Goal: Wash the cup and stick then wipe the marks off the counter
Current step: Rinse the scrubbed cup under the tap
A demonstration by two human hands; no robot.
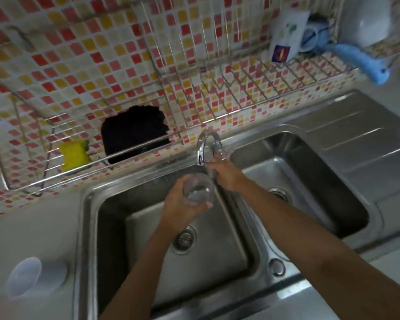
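Cup (198, 189), clear glass, sits gripped in my left hand (183, 205) above the left basin (148, 227) of a steel double sink, just below and in front of the faucet spout (202, 146), its open mouth tilted toward the camera. Starting at the counter's left edge, a translucent round lid or dish (27, 276) lies on the pale counter (32, 227) beside the basin's near-left corner. Above it, a wire rack (32, 181) hangs against the red-and-yellow mosaic wall and carries a yellow sponge (75, 154); a dark, ragged opening (134, 132) shows in the tiles just right of the sponge. In the left basin the drain strainer (184, 240) lies directly beneath my left wrist. My right hand (226, 175) reaches across the divider between the basins to the faucet handle (217, 146), fingers (214, 161) closed around its base (whether water is running I cannot tell; the frame is blurred). The right basin (298, 181) lies beyond my right forearm, with the ribbed drainboard (367, 139) at the counter's right edge. Over it, a second wire rack (263, 84) holds a white packet (286, 35) and a blue brush (356, 56).
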